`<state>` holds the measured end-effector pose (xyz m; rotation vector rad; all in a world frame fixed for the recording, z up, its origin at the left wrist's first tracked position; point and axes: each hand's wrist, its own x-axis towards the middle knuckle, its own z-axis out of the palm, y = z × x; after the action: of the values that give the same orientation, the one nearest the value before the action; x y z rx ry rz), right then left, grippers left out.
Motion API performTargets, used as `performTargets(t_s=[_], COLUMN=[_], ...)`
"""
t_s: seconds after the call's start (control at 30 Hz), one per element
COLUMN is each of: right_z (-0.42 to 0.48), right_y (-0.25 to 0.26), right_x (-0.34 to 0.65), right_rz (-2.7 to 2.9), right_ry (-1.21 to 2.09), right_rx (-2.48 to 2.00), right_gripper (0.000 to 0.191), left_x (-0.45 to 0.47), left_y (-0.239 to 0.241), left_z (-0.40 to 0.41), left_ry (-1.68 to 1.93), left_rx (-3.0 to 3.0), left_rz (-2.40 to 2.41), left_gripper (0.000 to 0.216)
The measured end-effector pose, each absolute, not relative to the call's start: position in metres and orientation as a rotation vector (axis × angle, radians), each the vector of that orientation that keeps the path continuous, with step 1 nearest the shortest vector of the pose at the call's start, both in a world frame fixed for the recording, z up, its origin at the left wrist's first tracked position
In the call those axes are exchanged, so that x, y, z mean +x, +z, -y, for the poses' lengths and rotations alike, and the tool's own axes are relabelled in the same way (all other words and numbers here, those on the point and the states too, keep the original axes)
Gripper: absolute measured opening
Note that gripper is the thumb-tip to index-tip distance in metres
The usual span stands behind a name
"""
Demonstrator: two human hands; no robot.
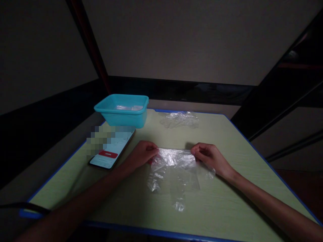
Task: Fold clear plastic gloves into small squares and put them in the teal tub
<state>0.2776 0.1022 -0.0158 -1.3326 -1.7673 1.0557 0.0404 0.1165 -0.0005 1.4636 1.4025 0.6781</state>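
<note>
A thin, crinkled piece of clear plastic film (pixel 174 168) is stretched between my two hands, low over the table. Whether it is a bag or a glove I cannot tell. My left hand (pixel 145 153) pinches its upper left corner between thumb and fingers. At the upper right corner, my right hand (pixel 209 156) has the same kind of pinch. Loose, wrinkled parts of the film spread toward me and under the right wrist. A little red shows beside the fingertips of both hands; its source is unclear.
A light green table (pixel 126 205) with a blue edge carries everything. Farther back lies another crumpled clear plastic piece (pixel 180 120). A turquoise basin (pixel 123 116) with clear plastic inside stands back left. A lit phone (pixel 113 148), partly pixelated, lies left of my left hand.
</note>
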Motion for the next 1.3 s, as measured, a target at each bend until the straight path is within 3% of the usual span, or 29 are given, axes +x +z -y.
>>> performTargets(t_s=[0.27, 0.53, 0.63, 0.9, 1.3], right_z=[-0.117, -0.114, -0.108, -0.092, -0.079], right_y=[-0.028, -0.016, -0.005, 0.011, 0.023], right_x=[0.282, 0.287, 0.299, 0.309, 0.308], right_rz=[1.926, 1.905, 1.897, 1.932, 2.044], right_ry=[0.699, 0.768, 0.996, 1.743, 2.142], right_rx=[-1.331, -1.352, -1.331, -1.152, -1.039], right_gripper=[0.026, 0.027, 0.028, 0.026, 0.018], left_x=[0.041, 0.042, 0.042, 0.038, 0.037], left_y=[-0.008, -0.022, -0.027, -0.029, -0.03], left_z=[-0.13, -0.127, -0.124, -0.124, -0.123], left_ry=[0.698, 0.795, 0.964, 1.129, 1.067], left_rx=[1.883, 2.054, 2.201, 2.233, 2.221], left_rz=[-1.505, -1.603, -1.582, -1.453, -1.423], left_gripper=[0.019, 0.011, 0.019, 0.015, 0.012])
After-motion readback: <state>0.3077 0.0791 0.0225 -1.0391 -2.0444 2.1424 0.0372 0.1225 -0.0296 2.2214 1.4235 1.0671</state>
